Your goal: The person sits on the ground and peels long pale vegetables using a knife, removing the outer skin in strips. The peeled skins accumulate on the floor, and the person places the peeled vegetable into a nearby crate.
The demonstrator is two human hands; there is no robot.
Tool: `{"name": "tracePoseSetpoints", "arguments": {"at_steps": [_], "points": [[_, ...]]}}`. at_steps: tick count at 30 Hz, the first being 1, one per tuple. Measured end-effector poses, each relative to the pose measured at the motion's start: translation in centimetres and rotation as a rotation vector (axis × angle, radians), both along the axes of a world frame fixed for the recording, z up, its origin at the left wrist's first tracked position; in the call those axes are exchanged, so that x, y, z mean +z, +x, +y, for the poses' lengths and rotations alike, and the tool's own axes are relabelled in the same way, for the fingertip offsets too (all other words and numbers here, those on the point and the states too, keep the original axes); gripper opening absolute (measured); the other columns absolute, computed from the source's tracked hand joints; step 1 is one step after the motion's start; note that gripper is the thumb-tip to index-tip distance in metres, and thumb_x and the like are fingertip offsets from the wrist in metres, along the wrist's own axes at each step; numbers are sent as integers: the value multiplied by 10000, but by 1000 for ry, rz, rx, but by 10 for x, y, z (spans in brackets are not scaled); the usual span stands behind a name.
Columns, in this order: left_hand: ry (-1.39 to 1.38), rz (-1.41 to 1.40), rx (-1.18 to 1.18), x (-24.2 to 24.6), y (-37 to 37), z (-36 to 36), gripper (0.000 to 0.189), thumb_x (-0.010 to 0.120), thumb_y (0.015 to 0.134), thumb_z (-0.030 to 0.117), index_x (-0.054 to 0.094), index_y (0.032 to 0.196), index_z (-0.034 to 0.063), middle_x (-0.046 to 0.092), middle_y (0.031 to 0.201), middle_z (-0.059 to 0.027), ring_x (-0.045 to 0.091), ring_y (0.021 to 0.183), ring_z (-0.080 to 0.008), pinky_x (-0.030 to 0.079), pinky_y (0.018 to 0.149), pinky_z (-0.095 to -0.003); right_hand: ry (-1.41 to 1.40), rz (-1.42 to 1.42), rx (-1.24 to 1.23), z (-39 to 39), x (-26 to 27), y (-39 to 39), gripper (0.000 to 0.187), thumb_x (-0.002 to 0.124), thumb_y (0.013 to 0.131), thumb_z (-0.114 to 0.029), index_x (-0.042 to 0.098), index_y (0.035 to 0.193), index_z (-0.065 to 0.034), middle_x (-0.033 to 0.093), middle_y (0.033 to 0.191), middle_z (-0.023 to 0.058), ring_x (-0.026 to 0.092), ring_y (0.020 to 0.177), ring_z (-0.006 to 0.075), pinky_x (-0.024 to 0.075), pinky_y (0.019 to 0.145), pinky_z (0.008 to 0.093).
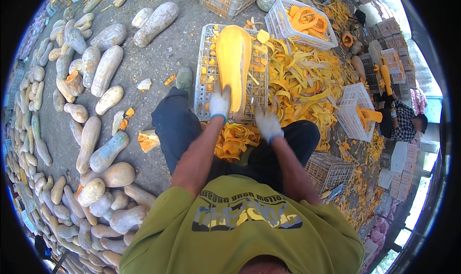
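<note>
A long, mostly peeled pumpkin [230, 54] lies lengthwise on an upturned plastic crate [201, 68] before me, with a pale strip of skin along its right side. My left hand [220, 101], in a white glove, rests on the pumpkin's near end, fingers on its surface. To the right, my gloved right hand [267, 122] is beside the crate's near right corner, blurred. A small bright tip shows just above its fingers; the tool it belongs to cannot be made out. Orange scraps and peel lie on the crate's grid.
Peel strips [306, 83] are heaped right of the crate. A white crate of cut pumpkin [282, 21] stands beyond them, another crate [345, 104] farther right. Unpeeled pumpkins [108, 70] cover the floor at left. A person in a checked shirt [403, 120] works at far right.
</note>
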State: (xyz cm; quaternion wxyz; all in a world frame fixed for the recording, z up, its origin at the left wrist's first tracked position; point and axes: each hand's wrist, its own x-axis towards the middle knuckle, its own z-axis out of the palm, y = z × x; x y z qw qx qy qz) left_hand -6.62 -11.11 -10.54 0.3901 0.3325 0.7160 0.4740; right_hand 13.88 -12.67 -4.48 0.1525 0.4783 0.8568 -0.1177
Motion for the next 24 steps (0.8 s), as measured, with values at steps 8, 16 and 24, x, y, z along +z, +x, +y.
{"name": "tracePoseSetpoints", "arguments": {"at_steps": [8,16,24], "points": [[-378,-1291,260,-66,20,-99,830,463,1015,710,475,1540,67,635,1287,-163,628,1092,-318,550,883,-453,2,245,-442,241,77,-124,668,433,962,-509,665,1334,-5,600,1416,290,602,1312,428,464,1121,490],[-72,-1569,268,-77,30,-63,583,486,1059,553,581,1366,67,651,1218,-106,614,1073,-284,489,997,-423,-63,-60,-189,145,37,-106,480,387,1029,-296,611,1334,-1,639,1300,301,662,1187,445,533,1005,529],[-190,-1475,167,-77,36,-60,712,505,1019,687,545,1401,88,614,1262,-165,624,989,-333,534,912,-527,-113,130,40,-70,-20,8,395,450,1026,-161,541,1376,-3,628,1223,290,682,1058,444,561,927,498]]}}
